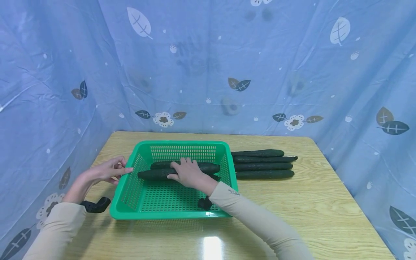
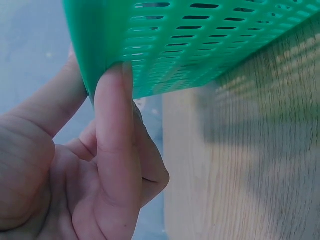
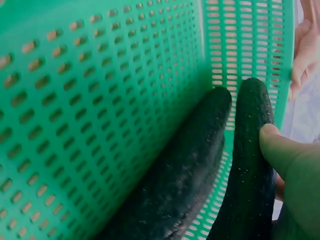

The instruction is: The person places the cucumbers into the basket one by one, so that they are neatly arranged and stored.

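Note:
A green plastic basket (image 1: pixel 162 215) with slotted walls stands on the table. My left hand (image 1: pixel 112 170) pinches its left rim, with fingertips pressed at the green wall in the left wrist view. Inside the basket my right hand (image 1: pixel 190 173) grips a long dark green cucumber (image 1: pixel 152 175). Its thumb (image 3: pixel 275 142) lies along the cucumber's side in the right wrist view; the other fingers are mostly hidden there. Just behind lies another cucumber (image 1: pixel 209 167), close alongside the gripped one. A further dark tip (image 1: pixel 215 177) shows beside the right wrist.
Several cucumbers (image 1: pixel 263 166) lie side by side on the wooden table (image 1: pixel 312 202), right of the basket. Black wrist devices (image 1: pixel 97 205) show by both hands. A blue patterned curtain (image 1: pixel 208 72) hangs behind the table and along both sides.

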A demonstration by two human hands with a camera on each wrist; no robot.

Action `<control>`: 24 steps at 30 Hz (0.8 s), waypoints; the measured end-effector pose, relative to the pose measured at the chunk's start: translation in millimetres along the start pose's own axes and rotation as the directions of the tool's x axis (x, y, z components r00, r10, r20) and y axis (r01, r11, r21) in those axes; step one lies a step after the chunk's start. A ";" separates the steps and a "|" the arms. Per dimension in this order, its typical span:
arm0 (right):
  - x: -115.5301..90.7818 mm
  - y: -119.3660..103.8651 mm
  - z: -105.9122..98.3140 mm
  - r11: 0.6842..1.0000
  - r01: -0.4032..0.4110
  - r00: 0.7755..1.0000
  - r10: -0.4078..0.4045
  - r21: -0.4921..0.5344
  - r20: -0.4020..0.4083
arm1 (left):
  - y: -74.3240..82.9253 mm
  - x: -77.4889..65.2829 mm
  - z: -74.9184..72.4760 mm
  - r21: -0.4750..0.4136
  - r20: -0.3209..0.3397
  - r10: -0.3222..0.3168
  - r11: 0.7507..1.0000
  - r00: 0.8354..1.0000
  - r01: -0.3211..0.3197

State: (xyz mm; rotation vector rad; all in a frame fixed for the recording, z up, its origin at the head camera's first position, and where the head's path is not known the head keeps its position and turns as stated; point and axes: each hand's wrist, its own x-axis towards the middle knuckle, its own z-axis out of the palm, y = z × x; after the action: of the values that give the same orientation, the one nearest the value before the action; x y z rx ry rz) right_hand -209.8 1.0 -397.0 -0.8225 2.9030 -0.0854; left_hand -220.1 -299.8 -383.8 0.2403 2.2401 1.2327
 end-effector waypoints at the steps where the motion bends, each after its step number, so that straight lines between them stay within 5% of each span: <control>1: 0.4 0.1 1.2 1.000 -0.005 1.000 0.005 0.008 0.011 | 0.2 0.2 0.1 -0.001 0.004 0.004 1.000 1.000 -0.004; 12: 1.1 5.2 13.6 0.991 -0.044 0.991 0.027 0.126 0.129 | -3.2 1.7 0.1 -0.006 0.023 0.021 1.000 1.000 -0.020; 24: 1.5 7.6 23.4 0.999 0.003 0.994 -0.006 0.034 0.108 | -1.5 0.8 1.3 -0.001 0.010 0.005 1.000 1.000 -0.005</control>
State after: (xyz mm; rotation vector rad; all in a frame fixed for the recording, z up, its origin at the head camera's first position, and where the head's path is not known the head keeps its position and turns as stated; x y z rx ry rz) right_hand -211.9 6.2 -421.0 -0.8022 2.7914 -0.0868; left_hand -219.8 -299.4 -385.9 0.2517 2.2314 1.2329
